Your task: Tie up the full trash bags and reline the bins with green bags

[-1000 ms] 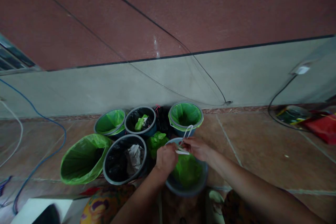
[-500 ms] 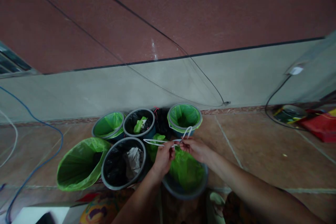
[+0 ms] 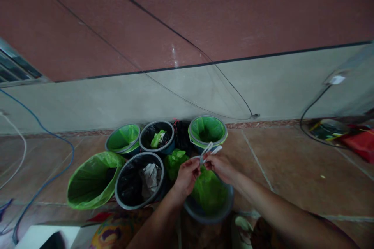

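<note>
A white drawstring, looped above my fingers, is pinched between both hands. My left hand is closed on its left side and my right hand on its right, fingertips nearly touching. Just below them a green plastic bag bulges inside a grey-rimmed bin that stands in front of me. Whether the string is knotted is too small to tell. Left of my left hand lies a crumpled green bag. Behind my hands stands another bin lined with a green bag.
To the left are a black-lined bin with crumpled paper, a wide green-lined bin, and two bins behind. A blue cable crosses the tiled floor. A red object lies at the right by the wall.
The long string loop that stuck out left of my left hand is drawn in. Two short loops now stand above my right fingers. The view has shifted slightly.
</note>
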The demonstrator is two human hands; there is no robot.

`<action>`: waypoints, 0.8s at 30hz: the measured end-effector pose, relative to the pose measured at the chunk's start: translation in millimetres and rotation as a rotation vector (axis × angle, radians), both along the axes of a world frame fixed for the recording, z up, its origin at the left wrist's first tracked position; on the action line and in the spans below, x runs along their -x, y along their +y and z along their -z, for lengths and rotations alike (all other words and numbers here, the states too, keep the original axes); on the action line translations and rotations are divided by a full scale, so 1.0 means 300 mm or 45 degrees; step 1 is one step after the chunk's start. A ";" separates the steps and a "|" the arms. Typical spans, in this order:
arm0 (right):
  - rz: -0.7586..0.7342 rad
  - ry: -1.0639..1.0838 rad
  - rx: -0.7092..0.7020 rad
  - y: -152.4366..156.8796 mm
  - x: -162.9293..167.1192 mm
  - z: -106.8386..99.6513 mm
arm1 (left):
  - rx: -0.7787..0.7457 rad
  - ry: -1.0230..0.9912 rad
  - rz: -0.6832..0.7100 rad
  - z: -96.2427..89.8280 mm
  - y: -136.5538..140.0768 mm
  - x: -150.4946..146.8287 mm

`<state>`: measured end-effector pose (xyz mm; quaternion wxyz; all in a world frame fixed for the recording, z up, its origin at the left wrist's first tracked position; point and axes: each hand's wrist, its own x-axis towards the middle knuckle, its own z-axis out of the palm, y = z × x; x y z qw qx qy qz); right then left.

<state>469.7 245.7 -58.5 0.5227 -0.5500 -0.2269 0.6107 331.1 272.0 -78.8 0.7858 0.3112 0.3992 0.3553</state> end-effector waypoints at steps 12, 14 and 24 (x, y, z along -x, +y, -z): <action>-0.358 -0.446 -0.373 0.008 0.011 -0.032 | -0.503 0.294 0.448 -0.012 0.010 0.006; -0.330 -0.492 -0.378 0.018 -0.004 -0.019 | -0.523 0.315 0.395 -0.012 0.015 0.009; -0.819 -1.196 -0.368 0.014 -0.063 -0.036 | -0.499 0.415 0.242 -0.026 0.032 0.010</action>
